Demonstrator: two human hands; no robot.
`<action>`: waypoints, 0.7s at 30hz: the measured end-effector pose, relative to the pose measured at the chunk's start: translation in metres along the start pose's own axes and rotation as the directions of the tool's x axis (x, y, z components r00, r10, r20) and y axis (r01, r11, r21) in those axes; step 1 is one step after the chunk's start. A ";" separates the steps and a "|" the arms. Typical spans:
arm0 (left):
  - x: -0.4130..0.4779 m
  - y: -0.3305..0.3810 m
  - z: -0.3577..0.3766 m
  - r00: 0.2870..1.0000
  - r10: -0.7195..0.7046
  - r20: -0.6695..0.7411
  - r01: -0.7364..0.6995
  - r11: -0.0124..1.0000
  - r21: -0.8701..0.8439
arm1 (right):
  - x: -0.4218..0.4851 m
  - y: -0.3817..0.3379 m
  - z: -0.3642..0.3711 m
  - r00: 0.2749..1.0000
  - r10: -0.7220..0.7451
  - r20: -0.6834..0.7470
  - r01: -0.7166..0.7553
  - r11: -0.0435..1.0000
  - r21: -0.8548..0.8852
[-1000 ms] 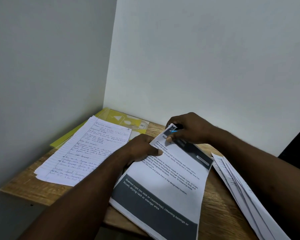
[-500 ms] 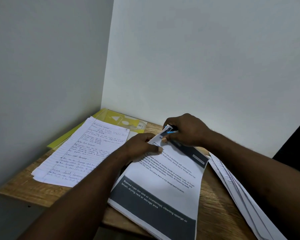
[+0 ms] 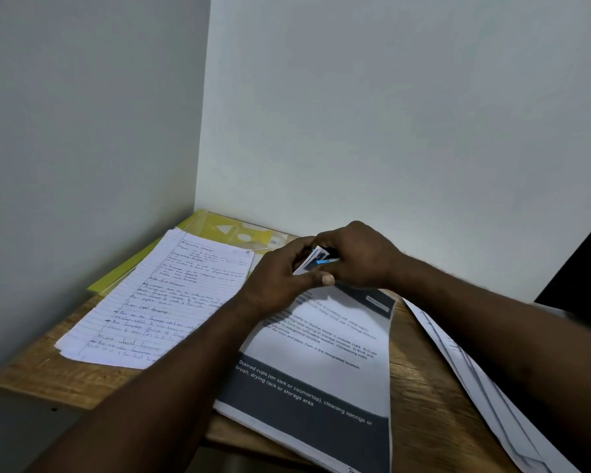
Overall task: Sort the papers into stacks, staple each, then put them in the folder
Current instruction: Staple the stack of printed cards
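Wooden counter [image 3: 427, 397] fills the lower half of the frame, set into a wall corner

Printed stack [image 3: 321, 356], lower centre, has a dark band across its near end, and its near edge overhangs the counter's front

Handwritten stack [image 3: 157, 295] of lined sheets lies left of centre. The left forearm hides whether it touches the printed one

Loose sheets [image 3: 464, 363] fan along the right side, partly under the right forearm

Yellow folder [image 3: 239, 230] lies in the far corner, above the handwritten stack in the frame, with its near part beneath those sheets

Left hand [image 3: 280, 278], mid-frame, pinches the far corner of the printed stack with the thumb on top, raising that corner off the counter

Right hand [image 3: 359, 257] curls over the same corner from the right and grips a small blue-and-dark stapler [image 3: 325, 260]. The stapler is mostly hidden, so I cannot tell whether its mouth is already over the paper

Judgement: the step in hand is stapling the printed stack. Nothing appears filed yet, and the loose sheets likely need their own turn

To do it well:
- square the sheet edges at the corner before squeezing
- seat the corner deep in the stapler's throat
- keep the left thumb back from the mouth
- press once, firmly, then check that the bottom sheet is caught

Risk: the raised corner fans out and the lower sheets slip free of the staple
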State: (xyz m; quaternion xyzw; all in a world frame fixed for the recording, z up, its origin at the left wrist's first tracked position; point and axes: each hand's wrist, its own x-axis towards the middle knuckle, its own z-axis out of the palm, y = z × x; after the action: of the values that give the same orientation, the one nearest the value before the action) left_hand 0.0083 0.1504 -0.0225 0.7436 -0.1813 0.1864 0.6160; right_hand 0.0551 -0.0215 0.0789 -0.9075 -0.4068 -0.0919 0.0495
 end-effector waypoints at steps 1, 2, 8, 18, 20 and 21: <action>0.000 0.001 -0.001 1.000 0.021 0.016 -0.022 0.998 0.056 | -0.001 0.001 0.000 1.000 -0.009 -0.001 0.009 1.000 0.013; -0.001 0.002 -0.002 0.999 0.039 0.035 -0.043 0.994 0.100 | -0.002 0.000 0.001 1.000 -0.017 -0.006 0.017 1.000 0.025; -0.001 0.010 0.000 0.989 0.140 0.036 -0.144 0.934 0.327 | -0.005 0.001 0.004 0.997 -0.045 -0.067 0.050 0.995 0.081; 0.002 0.002 0.004 0.962 0.272 0.016 -0.248 0.850 0.465 | -0.008 -0.002 0.009 0.985 -0.044 -0.166 0.050 0.998 0.030; 0.000 0.000 0.002 0.967 0.252 0.021 -0.229 0.837 0.497 | -0.010 -0.003 0.015 0.983 -0.020 -0.182 0.028 0.999 0.041; 0.000 -0.001 0.003 0.971 0.236 0.026 -0.217 0.836 0.505 | -0.010 -0.002 0.016 0.985 -0.011 -0.173 0.019 0.999 0.046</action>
State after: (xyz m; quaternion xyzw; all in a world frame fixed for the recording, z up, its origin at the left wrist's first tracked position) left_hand 0.0087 0.1478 -0.0241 0.8482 -0.2013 0.3127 0.3772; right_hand 0.0490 -0.0251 0.0607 -0.8916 -0.4098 -0.1608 0.1055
